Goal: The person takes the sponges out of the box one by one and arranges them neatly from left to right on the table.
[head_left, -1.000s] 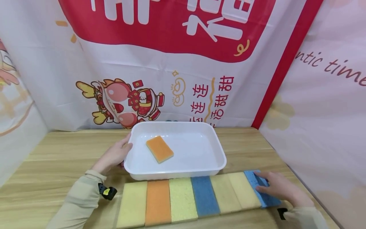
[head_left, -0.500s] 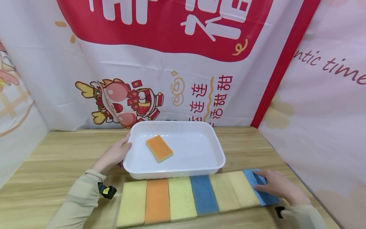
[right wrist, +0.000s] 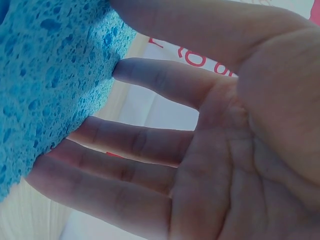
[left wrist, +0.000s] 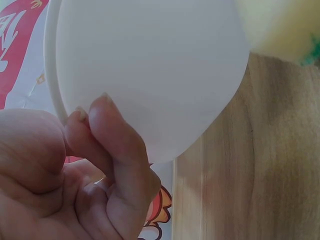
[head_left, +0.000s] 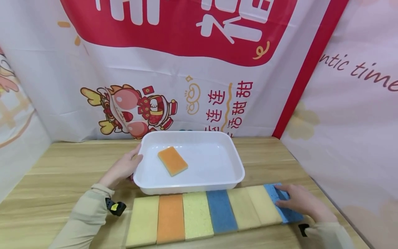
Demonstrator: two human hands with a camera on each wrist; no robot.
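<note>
My left hand (head_left: 122,167) grips the left wall of a white plastic tray (head_left: 189,190), with its thumb at the rim and curled fingers against the outside in the left wrist view. An orange-topped sponge (head_left: 172,160) lies tilted inside, left of the middle. At the right end of a row of flat sponges, my right hand (head_left: 304,203) rests its fingertips on a bright blue sponge (head_left: 292,216). Its fingers (right wrist: 135,142) look fairly straight and spread, touching the blue sponge's edge in the right wrist view. Part of that sponge is hidden beneath the hand.
Left of the bright blue sponge run a cream sponge (head_left: 264,205), a beige sponge (head_left: 244,209), a darker blue sponge (head_left: 222,211), a speckled yellow sponge (head_left: 197,216), an orange sponge (head_left: 170,219) and a yellow sponge (head_left: 143,221). A printed cloth (head_left: 186,65) hangs behind the wooden table (head_left: 77,162).
</note>
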